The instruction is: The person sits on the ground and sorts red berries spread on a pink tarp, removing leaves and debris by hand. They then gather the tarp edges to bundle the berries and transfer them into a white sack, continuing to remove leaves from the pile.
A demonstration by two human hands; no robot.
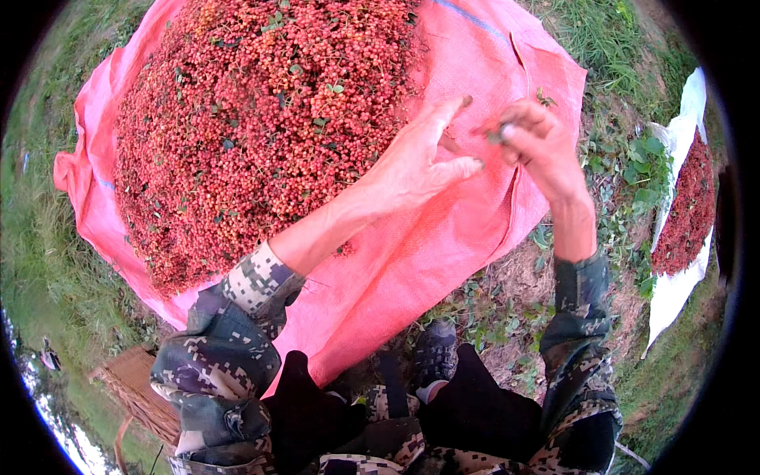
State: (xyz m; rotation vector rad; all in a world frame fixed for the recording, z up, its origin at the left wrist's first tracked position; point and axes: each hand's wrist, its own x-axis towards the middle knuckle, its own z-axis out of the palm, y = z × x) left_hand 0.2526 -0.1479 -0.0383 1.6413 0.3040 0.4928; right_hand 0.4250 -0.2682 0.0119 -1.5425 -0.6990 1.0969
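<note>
A broad heap of small red berry clusters (267, 136), mixed with stems and some green leaves, lies on a pink woven plastic sheet (380, 279). My left hand (418, 160) hovers at the heap's right edge, fingers apart and nothing seen in it. To its right, my right hand (543, 145) is raised over the sheet. Between its thumb and fingertips is a small blurred bit of green leaf and reddish stem (494, 134). Just behind the right hand's knuckles a small green sprig (544, 98) shows near the sheet's edge.
A wicker basket (138, 386) stands on grass at lower left. On the far right, a white sheet (671, 303) carries another pile of red berries (686, 208). Low green plants (644, 166) grow between the sheets. My shoe (436, 350) is beside the pink sheet's near edge.
</note>
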